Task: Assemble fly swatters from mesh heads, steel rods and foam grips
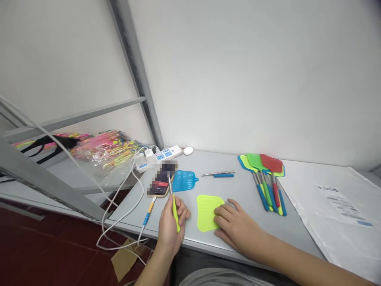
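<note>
- At the near edge of the grey tabletop (220, 161), dead centre from where I stood, lay a yellow-green mesh head (206, 212), flat and squarish; I took it as the middle of my clock.
- At nine o'clock, just beside it, the person's left hand (174, 218) had its fingers curled together, clamped on a yellow-green-handled rod (175, 214). Its bare metal end slanted up towards eleven o'clock, across my view of the phone (161, 184); I couldn't tell whether the two touched.
- Towards four o'clock, the right hand (235, 224) reached over the mesh's right edge, palm down, fingers a little apart. Whether they pinched it or merely rested there, I couldn't tell.
- Between ten and eleven lay a blue mesh head (183, 181), its short neck pointing to three o'clock, close by the phone, which was partly blurred.
- Just past twelve, a blue handle (224, 175) and slim metal rods (208, 174) lay side by side.
- At two o'clock sat a stack of flyswatters (264, 178), red, green, yellow-green and blue, heads away from the person, handles aimed at five.
- Farther out at three, a white plastic sheet (321, 218) covered the surface.
- Beyond the phone, between ten and eleven, stood a power strip (166, 155) with plugs in it; well out at ten, clear bags of pink and yellow pieces (101, 147) were heaped behind a metal frame.
</note>
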A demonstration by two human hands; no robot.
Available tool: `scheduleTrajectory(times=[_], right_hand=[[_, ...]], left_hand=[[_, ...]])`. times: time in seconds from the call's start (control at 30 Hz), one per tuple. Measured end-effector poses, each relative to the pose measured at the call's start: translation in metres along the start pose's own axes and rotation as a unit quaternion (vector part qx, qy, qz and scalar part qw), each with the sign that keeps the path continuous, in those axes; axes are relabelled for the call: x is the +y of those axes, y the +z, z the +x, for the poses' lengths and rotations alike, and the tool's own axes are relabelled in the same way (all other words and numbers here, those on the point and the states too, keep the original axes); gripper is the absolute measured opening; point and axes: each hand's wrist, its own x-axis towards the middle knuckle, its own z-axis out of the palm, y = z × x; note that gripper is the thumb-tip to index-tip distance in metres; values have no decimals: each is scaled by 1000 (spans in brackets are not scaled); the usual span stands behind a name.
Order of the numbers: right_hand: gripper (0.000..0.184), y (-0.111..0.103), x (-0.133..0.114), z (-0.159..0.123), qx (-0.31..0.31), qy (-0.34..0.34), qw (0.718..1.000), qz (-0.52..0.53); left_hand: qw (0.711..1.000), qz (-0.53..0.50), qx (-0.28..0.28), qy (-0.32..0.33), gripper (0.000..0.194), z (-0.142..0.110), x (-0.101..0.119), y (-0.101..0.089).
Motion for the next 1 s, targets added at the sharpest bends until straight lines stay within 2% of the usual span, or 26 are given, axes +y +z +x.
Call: scheduleTrajectory(times=[0.07,0.17,0.33,0.4,0.5,0.63,0.7,0.77,0.9,1.0], right_hand=[[18,-9,2,-18,-16,37,999,16],[30,-18,9,-40,-18,102,993,53],[65,-16,19,-56,6,166,985,45],[68,-12,19,-57,-7,178,983,47],[61,-9,15,-58,-11,206,976,67],[41,-8,6,-60,44,222,971,81],[38,-6,4,-62,73,240,964,88],[46,-2,5,-63,88,253,959,90],[79,5,11,-64,69,264,957,99],[89,9,15,-64,53,281,950,126]], left_hand=[[999,33,-9,4,37,0,-2,0],[993,112,-31,23,33,-2,-4,0],[964,259,-68,10,41,-6,-3,2],[949,308,-67,11,42,-7,-3,4],[933,353,-59,33,43,-8,-4,6],[927,369,-60,36,46,-8,-4,10],[928,367,-47,42,46,-10,-5,13],[933,355,-33,47,44,-15,-7,18],[938,342,-33,51,41,-23,-20,28],[944,324,-34,46,41,-22,-35,35]])
